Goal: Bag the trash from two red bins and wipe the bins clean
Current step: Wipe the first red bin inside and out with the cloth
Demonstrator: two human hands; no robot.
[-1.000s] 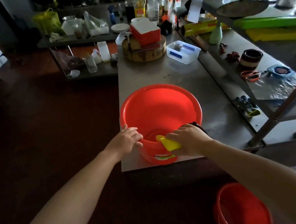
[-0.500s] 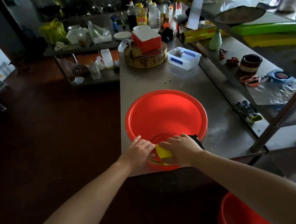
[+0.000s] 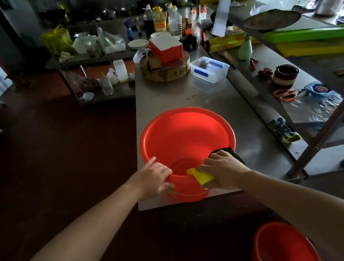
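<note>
Wiping is the step in hand, by my reading: the red bin (image 3: 185,137) stands on the steel table (image 3: 183,97) close to its near edge, and nothing shows inside it, so the bagging of this one looks done

The left hand (image 3: 151,177) holds the rim at about 8 o'clock, fingers draped inside and thumb on the outer wall, which steadies the bin. The right hand (image 3: 224,170) is curled round a yellow cloth (image 3: 201,176) and presses it onto the rim at about 5 o'clock. Something black (image 3: 234,152) sits just behind that hand (I cannot tell what it is)

Next, the cloth probably needs to travel round the rim and down the inner wall while the left hand keeps the bin from sliding off the edge

Count: two red bins, one on the table and a second red bin (image 3: 282,248) on the floor at 5 o'clock of the view; one cloth; two hands, both busy on the first bin
</note>
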